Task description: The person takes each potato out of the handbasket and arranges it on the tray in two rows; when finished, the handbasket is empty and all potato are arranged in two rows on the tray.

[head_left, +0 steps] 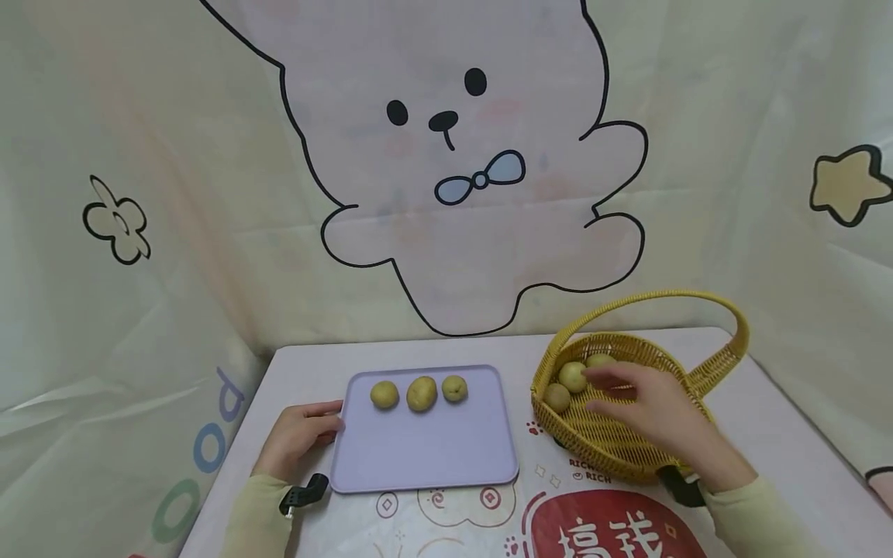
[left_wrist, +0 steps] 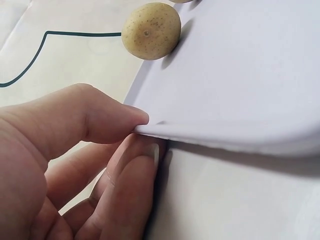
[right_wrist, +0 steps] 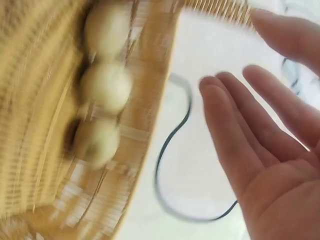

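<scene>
My left hand (head_left: 296,435) pinches the left rim of a pale lilac tray (head_left: 425,457), thumb on top and fingers beneath in the left wrist view. Three small potatoes lie in a row along the tray's far side: a left one (head_left: 384,395), a middle one (head_left: 422,394) and a right one (head_left: 454,389). Over a yellow woven basket (head_left: 614,438) hovers my right hand (head_left: 656,403), fingers extended and holding nothing. Inside the basket, three potatoes (right_wrist: 106,87) sit against its wall, blurred in the right wrist view.
The basket's tall arched handle (head_left: 663,296) rises above its far side. Under tray and basket lies a white table cover (head_left: 314,372) with a red printed patch (head_left: 607,527) at the front. A curtain (head_left: 453,256) with a cartoon bear hangs behind the table.
</scene>
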`<state>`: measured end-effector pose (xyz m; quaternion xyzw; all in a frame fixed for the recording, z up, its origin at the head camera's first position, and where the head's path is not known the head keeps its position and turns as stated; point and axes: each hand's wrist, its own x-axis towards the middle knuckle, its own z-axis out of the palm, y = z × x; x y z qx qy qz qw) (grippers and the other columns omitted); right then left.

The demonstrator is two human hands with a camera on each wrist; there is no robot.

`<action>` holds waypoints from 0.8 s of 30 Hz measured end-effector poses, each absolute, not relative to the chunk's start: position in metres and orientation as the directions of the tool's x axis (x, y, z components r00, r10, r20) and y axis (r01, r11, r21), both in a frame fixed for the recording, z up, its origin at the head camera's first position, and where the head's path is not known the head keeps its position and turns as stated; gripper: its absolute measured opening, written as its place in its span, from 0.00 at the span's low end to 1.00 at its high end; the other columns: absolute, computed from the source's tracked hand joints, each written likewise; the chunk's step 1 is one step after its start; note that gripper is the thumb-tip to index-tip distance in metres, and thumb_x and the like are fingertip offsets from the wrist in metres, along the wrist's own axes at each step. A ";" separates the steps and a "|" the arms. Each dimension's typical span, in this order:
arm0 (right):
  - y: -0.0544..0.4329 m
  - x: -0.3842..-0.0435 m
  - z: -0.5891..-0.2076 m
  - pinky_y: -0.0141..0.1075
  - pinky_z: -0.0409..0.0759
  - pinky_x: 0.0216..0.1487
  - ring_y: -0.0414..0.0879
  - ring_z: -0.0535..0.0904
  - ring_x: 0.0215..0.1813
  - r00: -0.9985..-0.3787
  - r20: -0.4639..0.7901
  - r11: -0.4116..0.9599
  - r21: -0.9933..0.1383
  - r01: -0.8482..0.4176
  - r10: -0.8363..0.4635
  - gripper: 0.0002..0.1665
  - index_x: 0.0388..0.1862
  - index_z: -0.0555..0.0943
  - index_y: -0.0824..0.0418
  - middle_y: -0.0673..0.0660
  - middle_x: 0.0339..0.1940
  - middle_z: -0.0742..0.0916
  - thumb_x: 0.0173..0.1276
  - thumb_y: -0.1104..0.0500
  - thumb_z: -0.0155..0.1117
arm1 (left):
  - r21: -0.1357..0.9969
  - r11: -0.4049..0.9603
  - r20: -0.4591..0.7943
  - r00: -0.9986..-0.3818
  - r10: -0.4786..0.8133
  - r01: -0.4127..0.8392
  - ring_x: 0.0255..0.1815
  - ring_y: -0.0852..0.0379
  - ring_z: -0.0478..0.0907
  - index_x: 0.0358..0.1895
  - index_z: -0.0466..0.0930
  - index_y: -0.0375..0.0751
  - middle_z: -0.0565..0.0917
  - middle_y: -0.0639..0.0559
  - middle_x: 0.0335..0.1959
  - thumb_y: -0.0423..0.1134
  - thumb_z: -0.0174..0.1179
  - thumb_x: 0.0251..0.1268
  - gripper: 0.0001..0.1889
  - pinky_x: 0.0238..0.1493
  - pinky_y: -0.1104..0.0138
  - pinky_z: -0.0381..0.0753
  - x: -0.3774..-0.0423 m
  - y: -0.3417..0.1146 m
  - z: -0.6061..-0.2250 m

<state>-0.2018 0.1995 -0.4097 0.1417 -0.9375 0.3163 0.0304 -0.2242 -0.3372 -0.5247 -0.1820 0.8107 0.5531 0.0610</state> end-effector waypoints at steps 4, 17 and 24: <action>0.225 -0.233 -0.412 0.58 0.88 0.59 0.63 0.88 0.60 -0.974 0.093 0.788 -0.573 -0.223 -0.208 0.30 0.67 0.85 0.60 0.65 0.60 0.90 0.72 0.48 0.77 | 0.876 0.331 -0.285 -0.931 -0.229 -0.350 0.40 0.64 0.86 0.65 0.87 0.36 0.90 0.40 0.60 0.35 0.75 0.59 0.27 0.41 0.72 0.86 -0.224 -0.340 -0.526; 0.259 -0.294 -0.446 0.66 0.79 0.65 0.69 0.84 0.66 -0.985 -0.009 0.811 -0.568 -0.136 -0.171 0.36 0.68 0.84 0.65 0.69 0.63 0.89 0.69 0.45 0.79 | 0.868 0.351 -0.283 -0.931 -0.230 -0.350 0.41 0.62 0.86 0.63 0.89 0.39 0.89 0.40 0.62 0.35 0.76 0.60 0.26 0.43 0.71 0.86 -0.221 -0.335 -0.524; 0.261 -0.303 -0.458 0.67 0.78 0.64 0.72 0.82 0.66 -0.983 -0.022 0.826 -0.547 -0.139 -0.180 0.34 0.67 0.84 0.68 0.70 0.61 0.89 0.70 0.48 0.77 | 0.875 0.329 -0.288 -0.929 -0.233 -0.354 0.43 0.61 0.86 0.63 0.89 0.39 0.89 0.40 0.63 0.36 0.76 0.59 0.26 0.45 0.69 0.87 -0.222 -0.337 -0.522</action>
